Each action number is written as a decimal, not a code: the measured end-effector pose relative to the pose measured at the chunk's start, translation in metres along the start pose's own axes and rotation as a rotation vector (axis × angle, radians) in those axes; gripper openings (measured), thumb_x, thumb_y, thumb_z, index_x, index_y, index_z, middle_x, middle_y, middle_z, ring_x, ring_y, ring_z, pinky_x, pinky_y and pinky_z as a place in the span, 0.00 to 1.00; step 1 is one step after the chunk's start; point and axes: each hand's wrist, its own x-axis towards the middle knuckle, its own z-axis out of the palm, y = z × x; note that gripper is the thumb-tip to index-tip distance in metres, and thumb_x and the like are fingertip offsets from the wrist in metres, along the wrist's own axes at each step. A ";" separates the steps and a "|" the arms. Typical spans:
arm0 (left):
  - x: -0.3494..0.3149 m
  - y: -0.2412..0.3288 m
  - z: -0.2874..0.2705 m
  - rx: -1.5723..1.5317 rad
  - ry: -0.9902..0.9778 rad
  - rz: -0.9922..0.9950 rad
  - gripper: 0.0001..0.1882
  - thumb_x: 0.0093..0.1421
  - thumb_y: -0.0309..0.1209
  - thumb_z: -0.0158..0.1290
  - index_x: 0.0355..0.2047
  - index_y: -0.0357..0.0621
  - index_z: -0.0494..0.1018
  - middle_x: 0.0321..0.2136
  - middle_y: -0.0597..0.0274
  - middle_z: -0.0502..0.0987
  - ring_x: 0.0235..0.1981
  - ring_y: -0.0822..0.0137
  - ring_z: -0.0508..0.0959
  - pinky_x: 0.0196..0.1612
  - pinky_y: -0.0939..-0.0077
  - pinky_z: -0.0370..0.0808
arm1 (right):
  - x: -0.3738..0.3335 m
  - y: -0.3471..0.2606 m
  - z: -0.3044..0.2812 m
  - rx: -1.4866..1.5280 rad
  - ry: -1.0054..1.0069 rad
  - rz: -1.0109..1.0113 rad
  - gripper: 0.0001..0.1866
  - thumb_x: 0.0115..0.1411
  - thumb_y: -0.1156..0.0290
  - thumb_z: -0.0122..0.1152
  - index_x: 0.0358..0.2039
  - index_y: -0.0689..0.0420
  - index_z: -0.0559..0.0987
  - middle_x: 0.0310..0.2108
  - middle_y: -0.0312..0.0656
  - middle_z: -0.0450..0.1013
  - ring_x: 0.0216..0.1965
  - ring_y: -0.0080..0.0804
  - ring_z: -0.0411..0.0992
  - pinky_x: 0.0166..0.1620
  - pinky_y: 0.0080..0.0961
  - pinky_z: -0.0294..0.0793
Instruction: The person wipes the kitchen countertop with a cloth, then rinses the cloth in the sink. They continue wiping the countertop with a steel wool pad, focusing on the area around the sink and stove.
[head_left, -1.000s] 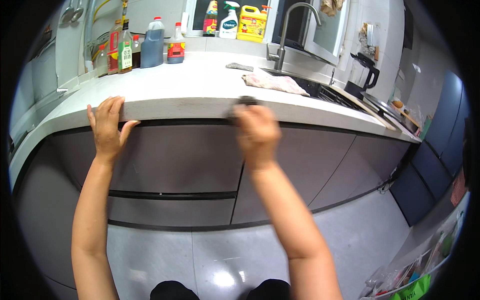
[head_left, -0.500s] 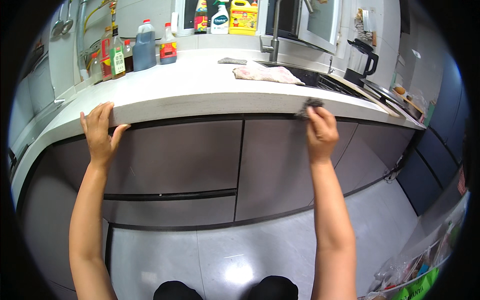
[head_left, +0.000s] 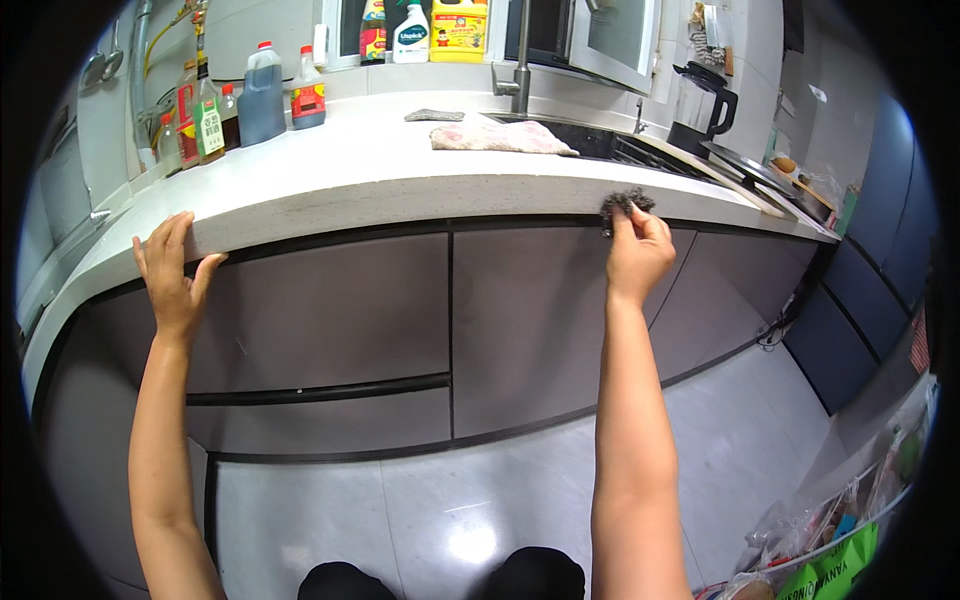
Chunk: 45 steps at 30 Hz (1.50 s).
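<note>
My right hand [head_left: 640,255] pinches a dark steel wool scourer [head_left: 624,208] against the front edge of the white countertop [head_left: 370,200], to the right of its middle. At the left, my left hand [head_left: 175,275] rests on that same edge, fingers spread over the rim and thumb out to the side. It holds nothing. A pinkish-white cloth [head_left: 500,138] lies on the counter beside the black sink [head_left: 590,142], with a flat grey cloth [head_left: 434,115] just behind it.
Several sauce bottles [head_left: 262,100] stand at the back left. A faucet [head_left: 521,80] rises behind the sink, and a blender-like jug [head_left: 700,108] stands right of it. Grey cabinets [head_left: 330,320] run below the counter. Bags [head_left: 840,560] fill a bin at the lower right.
My right hand has slid a little to the right along the counter edge with the scourer. My left hand keeps its place on the edge. The whole view has turned slightly right.
</note>
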 end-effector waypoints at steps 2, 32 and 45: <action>-0.001 -0.003 -0.001 -0.001 0.003 -0.003 0.32 0.53 0.44 0.63 0.57 0.50 0.69 0.54 0.63 0.71 0.59 0.61 0.69 0.68 0.43 0.45 | -0.016 -0.005 0.010 -0.056 -0.013 -0.118 0.07 0.48 0.79 0.68 0.30 0.60 0.83 0.28 0.43 0.74 0.32 0.38 0.74 0.36 0.32 0.75; 0.003 0.003 -0.004 -0.028 0.024 0.000 0.33 0.49 0.42 0.66 0.55 0.49 0.70 0.52 0.63 0.72 0.56 0.59 0.70 0.66 0.40 0.47 | -0.056 -0.089 0.043 -0.011 -0.410 -0.506 0.04 0.50 0.79 0.65 0.27 0.59 0.78 0.29 0.45 0.73 0.33 0.43 0.74 0.36 0.36 0.75; 0.003 0.004 -0.003 -0.038 0.031 -0.019 0.32 0.49 0.42 0.66 0.54 0.50 0.70 0.51 0.64 0.73 0.56 0.60 0.70 0.67 0.40 0.45 | -0.091 -0.119 0.070 0.122 -0.466 -0.547 0.05 0.51 0.79 0.64 0.28 0.57 0.79 0.29 0.43 0.73 0.35 0.44 0.74 0.38 0.38 0.75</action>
